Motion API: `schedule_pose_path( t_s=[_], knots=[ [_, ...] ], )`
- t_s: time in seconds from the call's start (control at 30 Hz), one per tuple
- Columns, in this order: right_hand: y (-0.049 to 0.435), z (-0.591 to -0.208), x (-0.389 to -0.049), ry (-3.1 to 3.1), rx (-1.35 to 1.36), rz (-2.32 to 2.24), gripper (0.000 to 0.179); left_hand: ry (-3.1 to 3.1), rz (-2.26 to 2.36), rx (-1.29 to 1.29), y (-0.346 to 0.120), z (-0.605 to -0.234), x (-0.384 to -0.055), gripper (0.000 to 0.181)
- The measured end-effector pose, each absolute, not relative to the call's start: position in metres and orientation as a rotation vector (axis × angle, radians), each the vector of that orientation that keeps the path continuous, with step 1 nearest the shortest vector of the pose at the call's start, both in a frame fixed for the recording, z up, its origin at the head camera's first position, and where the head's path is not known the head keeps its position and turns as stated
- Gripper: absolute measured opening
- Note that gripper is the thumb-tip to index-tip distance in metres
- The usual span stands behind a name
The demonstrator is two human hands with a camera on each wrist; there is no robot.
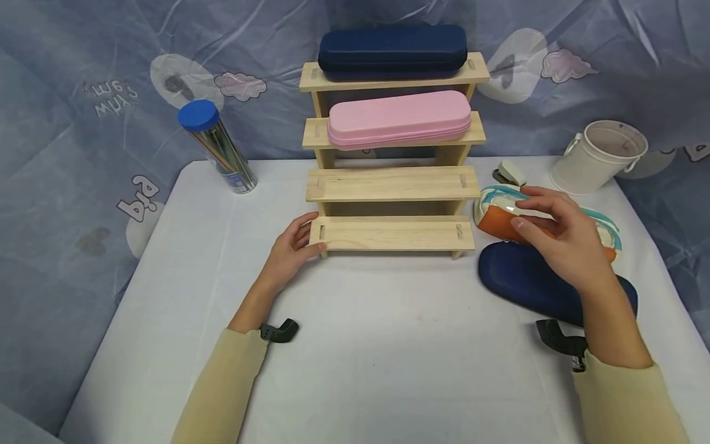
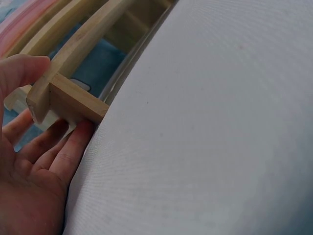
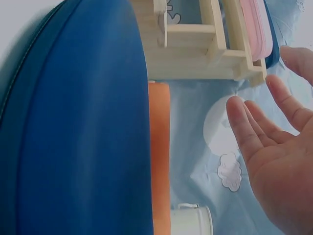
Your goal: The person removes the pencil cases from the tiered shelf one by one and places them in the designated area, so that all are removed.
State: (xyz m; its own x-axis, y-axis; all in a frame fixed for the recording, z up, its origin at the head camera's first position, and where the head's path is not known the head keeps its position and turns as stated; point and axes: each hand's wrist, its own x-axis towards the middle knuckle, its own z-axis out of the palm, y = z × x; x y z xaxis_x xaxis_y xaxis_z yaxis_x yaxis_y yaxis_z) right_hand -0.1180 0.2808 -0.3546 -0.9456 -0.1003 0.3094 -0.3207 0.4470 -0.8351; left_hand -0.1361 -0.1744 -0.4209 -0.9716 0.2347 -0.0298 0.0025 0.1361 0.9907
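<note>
A stepped wooden rack (image 1: 391, 234) of several tiers stands at the back of the table. My left hand (image 1: 291, 246) holds the left end of its lowest tier, the thumb on top of the board (image 2: 61, 66) and the fingers against the side of the leg. My right hand (image 1: 566, 234), fingers slightly bent and holding nothing, hovers over an orange, white and teal case (image 1: 496, 222). In front of that case lies a dark blue zippered case (image 1: 516, 277), partly hidden by my right forearm; it fills the left of the right wrist view.
A pink case (image 1: 399, 118) lies on the second tier from the top and a navy case (image 1: 392, 52) on the top tier. Behind right stand a white metal bucket (image 1: 593, 160) and a small white-and-dark object (image 1: 509, 174). A blue-lidded clear tube (image 1: 227, 151) of sticks stands back left.
</note>
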Motion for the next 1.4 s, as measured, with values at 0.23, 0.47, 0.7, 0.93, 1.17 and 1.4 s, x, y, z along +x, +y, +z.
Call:
schedule_pose_path(
  t_s=[0.23,0.47,0.7,0.93,1.17,1.4],
  knots=[
    [0.269,-0.354,-0.13,-2.498,0.357,1.519,0.032,2.234,1.949,0.25,-0.176,-0.421,-0.136,0.066],
    [0.255,-0.35,-0.141,-2.492,0.383,1.472,0.037,2.245,1.942,0.236,-0.177,-0.422,-0.137,0.066],
    [0.248,-0.355,-0.149,-2.486,0.327,1.537,0.043,2.243,1.935,0.236,-0.176,-0.423,-0.137,0.066],
    [0.24,-0.369,-0.158,-2.425,0.114,1.765,0.042,2.246,1.935,0.249,-0.174,-0.422,-0.137,0.066],
    [0.226,-0.379,-0.163,-2.274,0.083,2.012,0.05,2.262,1.91,0.232,-0.171,-0.422,-0.138,0.066],
    [0.215,-0.385,-0.165,-2.041,-0.016,2.227,0.056,2.248,1.922,0.23,-0.172,-0.422,-0.137,0.066]
  ],
)
